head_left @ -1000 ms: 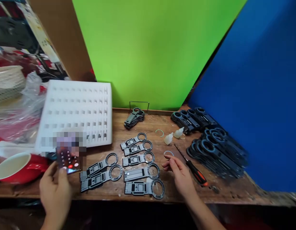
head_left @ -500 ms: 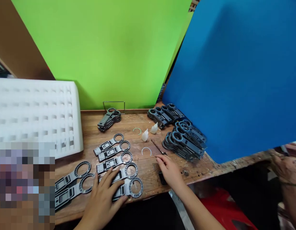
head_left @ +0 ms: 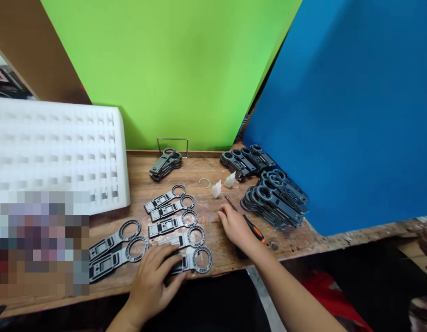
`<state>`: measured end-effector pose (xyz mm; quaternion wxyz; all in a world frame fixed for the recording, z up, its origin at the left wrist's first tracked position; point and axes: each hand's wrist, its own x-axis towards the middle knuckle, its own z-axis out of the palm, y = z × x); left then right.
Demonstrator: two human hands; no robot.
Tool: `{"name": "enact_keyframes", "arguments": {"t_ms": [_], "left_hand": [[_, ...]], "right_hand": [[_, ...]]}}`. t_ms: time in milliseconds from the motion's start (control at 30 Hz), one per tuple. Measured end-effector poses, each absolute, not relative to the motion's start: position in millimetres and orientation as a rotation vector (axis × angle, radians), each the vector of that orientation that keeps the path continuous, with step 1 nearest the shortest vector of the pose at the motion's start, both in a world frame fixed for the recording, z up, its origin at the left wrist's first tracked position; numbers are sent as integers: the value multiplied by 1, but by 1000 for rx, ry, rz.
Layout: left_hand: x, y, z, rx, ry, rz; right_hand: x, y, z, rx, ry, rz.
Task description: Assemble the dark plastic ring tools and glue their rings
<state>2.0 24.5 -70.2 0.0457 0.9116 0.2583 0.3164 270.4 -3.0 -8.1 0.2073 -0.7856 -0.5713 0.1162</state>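
My left hand (head_left: 157, 272) lies over the nearest of several grey ring-ended parts (head_left: 202, 260) on the wooden table, fingers spread on its body. My right hand (head_left: 234, 225) is closed in a pinch on a thin, pale curved strip (head_left: 210, 217), which is blurred. Beside the right hand lies a screwdriver with a black and orange handle (head_left: 254, 228), its shaft pointing away. Two small whitish bottles (head_left: 216, 189) stand beyond the hand. A green open ring (head_left: 204, 183) lies left of them.
Stacked dark ring-ended parts (head_left: 272, 203) lie at the right. A smaller stack (head_left: 166, 164) is at the back by a wire stand. White slotted foam (head_left: 125, 157) stands left. Green (head_left: 172, 69) and blue (head_left: 355, 115) panels rise behind. Part of another person shows at far right.
My right hand has moved up and left to the pale curved strip, and its fingers have closed on it. The screwdriver handle is now uncovered. The view has shifted slightly.
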Motion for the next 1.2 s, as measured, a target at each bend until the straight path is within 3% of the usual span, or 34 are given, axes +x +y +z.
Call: {"name": "enact_keyframes", "arguments": {"t_ms": [133, 233, 800, 967, 1200], "left_hand": [[4, 21, -64, 2790, 679, 908], [6, 21, -60, 2832, 587, 792], [12, 23, -55, 2981, 489, 488], [14, 24, -60, 3047, 381, 492], [17, 20, -71, 3094, 264, 573]], "right_hand": [[246, -43, -1, -1761, -1403, 818], [227, -57, -7, -1737, -1454, 869], [215, -47, -42, -1822, -1792, 401], [219, -66, -49, -1761, -1767, 161], [230, -103, -46, -1595, -2188, -131]]}}
